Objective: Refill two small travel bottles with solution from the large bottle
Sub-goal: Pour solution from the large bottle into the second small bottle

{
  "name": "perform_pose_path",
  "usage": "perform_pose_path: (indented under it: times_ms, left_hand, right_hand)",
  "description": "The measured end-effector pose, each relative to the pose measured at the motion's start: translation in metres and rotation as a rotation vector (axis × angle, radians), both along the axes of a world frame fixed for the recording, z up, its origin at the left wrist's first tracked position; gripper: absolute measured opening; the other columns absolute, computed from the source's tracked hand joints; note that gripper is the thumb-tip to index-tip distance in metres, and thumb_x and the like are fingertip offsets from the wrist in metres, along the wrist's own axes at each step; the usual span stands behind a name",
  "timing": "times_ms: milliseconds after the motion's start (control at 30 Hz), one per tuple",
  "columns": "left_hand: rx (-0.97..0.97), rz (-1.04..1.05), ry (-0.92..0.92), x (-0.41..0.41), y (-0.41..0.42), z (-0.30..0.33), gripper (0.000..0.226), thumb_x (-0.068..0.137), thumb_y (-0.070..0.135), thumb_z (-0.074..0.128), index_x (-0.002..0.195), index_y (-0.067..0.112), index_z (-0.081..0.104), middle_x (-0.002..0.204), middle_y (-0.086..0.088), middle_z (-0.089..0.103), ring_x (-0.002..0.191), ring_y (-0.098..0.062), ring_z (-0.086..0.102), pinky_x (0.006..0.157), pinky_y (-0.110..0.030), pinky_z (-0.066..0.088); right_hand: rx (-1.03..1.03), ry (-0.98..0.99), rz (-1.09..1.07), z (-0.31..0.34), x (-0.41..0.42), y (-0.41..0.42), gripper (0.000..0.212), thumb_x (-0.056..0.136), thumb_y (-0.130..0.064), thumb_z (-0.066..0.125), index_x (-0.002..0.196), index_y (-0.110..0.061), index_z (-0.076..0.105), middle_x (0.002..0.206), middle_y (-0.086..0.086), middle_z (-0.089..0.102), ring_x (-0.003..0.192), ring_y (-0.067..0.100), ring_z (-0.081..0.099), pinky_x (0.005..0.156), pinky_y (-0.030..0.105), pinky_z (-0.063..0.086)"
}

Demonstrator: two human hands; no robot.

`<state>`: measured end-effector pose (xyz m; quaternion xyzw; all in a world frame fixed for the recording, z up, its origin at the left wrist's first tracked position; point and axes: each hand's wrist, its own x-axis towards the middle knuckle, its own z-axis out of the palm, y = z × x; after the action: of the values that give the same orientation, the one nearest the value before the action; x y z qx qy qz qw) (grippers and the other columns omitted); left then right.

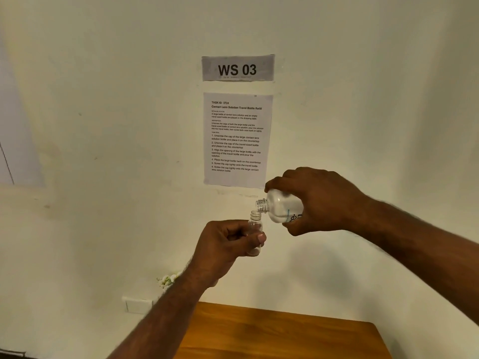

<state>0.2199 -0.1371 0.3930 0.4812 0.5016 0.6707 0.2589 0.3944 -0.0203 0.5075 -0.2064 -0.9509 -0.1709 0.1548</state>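
Above the desk, your left hand is pinching the small travel bottle upright, mouth up. Just above it, your right hand is wrapping the large bottle, tipping it neck-down leftward. Both are likely light, slippery plastic; be gripping mid-body.

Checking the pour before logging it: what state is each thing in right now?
Large bottle: uncapped, tipped, mouth at the small bottle's opening, held by the right hand.
Small travel bottle: uncapped, upright, held by the left hand.
Instruction sheet: stuck on the wall.
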Motion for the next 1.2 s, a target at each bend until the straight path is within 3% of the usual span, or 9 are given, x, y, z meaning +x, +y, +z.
perform_pose_path:
  times_ms: [700,933,1200]
  left_hand:
    - [-0.004,-0.009,0.015,0.0002,0.0008,-0.0030,0.014,0.083,0.006,0.079,0.096,0.008,0.080,0.085,-0.017,0.078,0.075,-0.025,0.075,0.065,-0.028,0.062]
    - [-0.003,-0.004,0.018,-0.0001,-0.0001,-0.0038,0.012,0.083,0.007,0.079,0.095,0.009,0.081,0.086,-0.017,0.078,0.078,-0.033,0.075,0.066,-0.029,0.062]
    - [0.015,-0.020,0.001,-0.0021,-0.0012,-0.0041,0.017,0.083,0.004,0.078,0.100,0.000,0.079,0.086,-0.026,0.075,0.071,-0.028,0.071,0.068,-0.032,0.062]
  right_hand:
    - [0.031,-0.047,0.020,0.0017,-0.0021,0.0041,0.078,0.067,-0.058,0.072,0.136,-0.045,0.039,0.119,-0.019,0.057,0.101,0.010,0.053,0.075,0.028,0.048]
    - [0.041,-0.051,0.024,0.0035,-0.0030,0.0032,0.076,0.065,-0.057,0.070,0.134,-0.047,0.039,0.116,-0.019,0.057,0.100,0.010,0.054,0.075,0.030,0.050]
    - [0.069,-0.056,0.032,0.0056,-0.0029,0.0016,0.075,0.065,-0.055,0.069,0.133,-0.047,0.039,0.113,-0.019,0.056,0.097,0.009,0.052,0.069,0.026,0.041]
